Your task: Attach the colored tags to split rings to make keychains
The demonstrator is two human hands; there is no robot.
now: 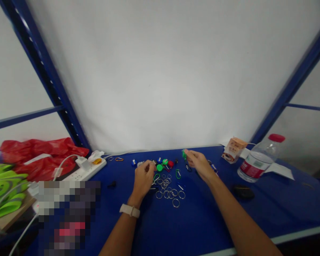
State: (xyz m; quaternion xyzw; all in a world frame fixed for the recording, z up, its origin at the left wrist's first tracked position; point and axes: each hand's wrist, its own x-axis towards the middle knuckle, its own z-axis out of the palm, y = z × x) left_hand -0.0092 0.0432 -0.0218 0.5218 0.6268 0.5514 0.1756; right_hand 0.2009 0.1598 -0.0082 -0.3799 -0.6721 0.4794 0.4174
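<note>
My left hand (144,176), with a pale band on its wrist, is closed above the left side of the small parts. A bit of something dark shows at its fingertips, too small to name. Off to the right, my right hand (198,163) pinches a small green item (184,155), raised over the back of the table. Between the hands lie green discs (159,167), a red round piece (171,163) and a green carabiner (178,174). Several metal split rings (170,193) are spread on the blue table (160,227) in front of them.
An orange carabiner (119,159) lies at the back left, near a white power strip (88,170). Red plastic (42,153) and yellow-green straps (5,188) are at far left. On the right stand a water bottle (256,161) and small box (233,150), with a dark object (242,191) nearby.
</note>
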